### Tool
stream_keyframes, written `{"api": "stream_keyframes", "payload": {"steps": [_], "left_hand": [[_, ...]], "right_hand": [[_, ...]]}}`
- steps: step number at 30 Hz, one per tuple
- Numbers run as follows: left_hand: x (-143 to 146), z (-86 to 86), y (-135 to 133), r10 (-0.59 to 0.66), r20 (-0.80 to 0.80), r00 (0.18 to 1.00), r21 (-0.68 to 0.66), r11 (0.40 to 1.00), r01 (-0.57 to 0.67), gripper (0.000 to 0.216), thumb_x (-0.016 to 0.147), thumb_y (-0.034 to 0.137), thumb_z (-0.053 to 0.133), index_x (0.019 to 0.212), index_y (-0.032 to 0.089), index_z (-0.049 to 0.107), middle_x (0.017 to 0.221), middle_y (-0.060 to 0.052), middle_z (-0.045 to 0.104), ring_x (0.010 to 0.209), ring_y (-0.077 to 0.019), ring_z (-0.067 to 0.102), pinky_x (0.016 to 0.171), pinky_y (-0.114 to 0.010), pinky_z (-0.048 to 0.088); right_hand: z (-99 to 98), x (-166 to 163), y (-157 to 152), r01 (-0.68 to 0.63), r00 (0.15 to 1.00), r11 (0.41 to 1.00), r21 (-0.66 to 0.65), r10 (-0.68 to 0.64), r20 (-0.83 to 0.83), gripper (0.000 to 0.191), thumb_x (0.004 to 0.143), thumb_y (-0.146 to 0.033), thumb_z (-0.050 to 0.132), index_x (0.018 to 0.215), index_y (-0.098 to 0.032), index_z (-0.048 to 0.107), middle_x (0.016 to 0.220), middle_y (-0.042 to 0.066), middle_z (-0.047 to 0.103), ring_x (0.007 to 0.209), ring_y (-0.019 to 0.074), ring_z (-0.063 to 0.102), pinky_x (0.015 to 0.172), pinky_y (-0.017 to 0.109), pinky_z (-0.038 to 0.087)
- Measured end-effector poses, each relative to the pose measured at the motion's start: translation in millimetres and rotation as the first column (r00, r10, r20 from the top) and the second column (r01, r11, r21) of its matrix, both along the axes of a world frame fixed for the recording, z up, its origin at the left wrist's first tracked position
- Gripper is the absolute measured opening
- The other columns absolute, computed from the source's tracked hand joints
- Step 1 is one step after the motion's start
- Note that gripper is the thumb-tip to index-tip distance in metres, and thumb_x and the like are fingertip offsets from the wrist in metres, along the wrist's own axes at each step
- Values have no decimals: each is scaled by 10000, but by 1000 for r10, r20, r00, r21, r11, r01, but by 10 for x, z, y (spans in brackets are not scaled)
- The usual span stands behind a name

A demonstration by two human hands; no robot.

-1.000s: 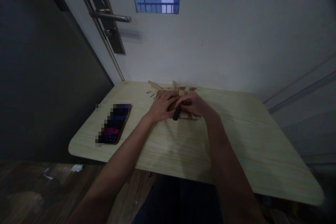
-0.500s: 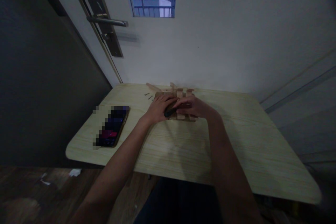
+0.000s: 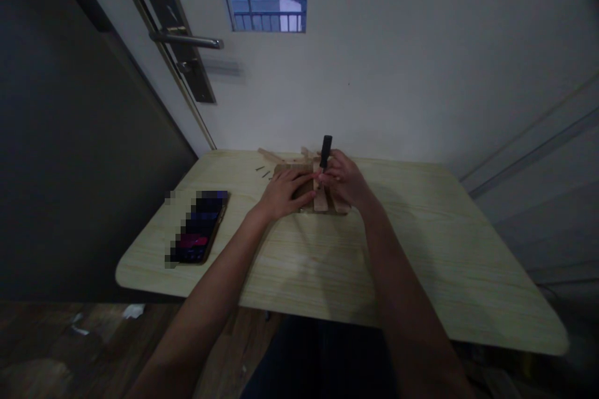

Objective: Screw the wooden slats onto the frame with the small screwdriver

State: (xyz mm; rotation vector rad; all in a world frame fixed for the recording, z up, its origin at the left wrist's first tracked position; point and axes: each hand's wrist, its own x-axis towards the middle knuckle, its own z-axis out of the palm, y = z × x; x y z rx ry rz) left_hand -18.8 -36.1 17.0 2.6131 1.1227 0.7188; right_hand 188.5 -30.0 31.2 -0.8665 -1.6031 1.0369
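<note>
A small assembly of wooden pieces lies on the pale wood table near its far edge. My left hand rests flat on the left part of the wood, fingers stretched out, pressing it down. My right hand is closed round a black-handled screwdriver, held nearly upright with its handle up and its tip down on the wood. More wooden strips lie just behind.
A phone lies on the table at the left. A few small dark screws lie left of the wood. Behind the table are a white wall and a door with a metal handle. The floor below is dark wood.
My right hand swung the screwdriver from lying low, handle pointing toward me, to standing upright over the wood. My left hand stayed on the wooden pieces.
</note>
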Motion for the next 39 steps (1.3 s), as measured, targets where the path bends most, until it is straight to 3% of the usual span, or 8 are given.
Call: {"api": "stream_keyframes", "payload": {"steps": [6,12,20,23,27,34,39], "left_hand": [[-2,-11,-2,13,-15,1000,5,1000,-13,503,993,493,517,1420,237,592,1457,-110,584,1325,-322,543,1124,-535,422],[-1,-30,5,22,-13,1000,18,1000,-22,495,994,491,510,1422,255,585,1446,-97,595,1316,-317,553,1120,-535,427],[-8,-19,0,8,-7,1000,6,1000,-8,512,992,516,506,1406,231,598,1446,-103,597,1331,-319,546,1134,-531,414],[-9,-22,-5,26,-13,1000,9,1000,-26,500,991,512,513,1406,245,596,1445,-103,597,1326,-324,549,1122,-541,420],[-16,-31,-3,19,-9,1000,15,1000,-19,502,991,506,520,1392,219,611,1443,-109,598,1329,-323,547,1134,-527,415],[-15,-37,12,12,1,1000,9,1000,-12,509,988,501,532,1399,211,607,1443,-115,598,1321,-329,553,1121,-526,429],[-8,-39,13,5,6,1000,12,1000,-5,485,990,498,528,1399,248,603,1465,-89,581,1329,-323,543,1125,-540,420]], "right_hand": [[18,1,-37,62,994,994,89,-69,83,367,761,-435,781,970,-260,536,776,-35,664,686,142,643,616,272,520],[2,18,-45,27,992,998,63,-34,124,379,771,-436,779,947,-263,490,742,-45,632,666,147,651,596,277,508],[-23,57,-27,56,982,994,90,-71,173,336,745,-359,795,1002,-237,616,783,-9,678,692,154,652,636,302,550],[-40,48,3,72,970,989,130,-99,220,216,743,-328,793,869,-214,661,755,4,674,679,154,638,652,318,542],[-54,26,18,121,963,979,162,-155,221,257,705,-291,828,779,-220,592,703,-13,642,643,150,614,608,311,504],[-1,7,-30,98,957,977,188,-144,251,443,746,-321,780,1141,-237,600,792,-15,665,610,138,601,566,290,499],[46,-16,-48,94,971,973,209,-136,196,386,755,-428,770,1046,-216,631,910,46,719,724,169,657,616,304,549]]}}
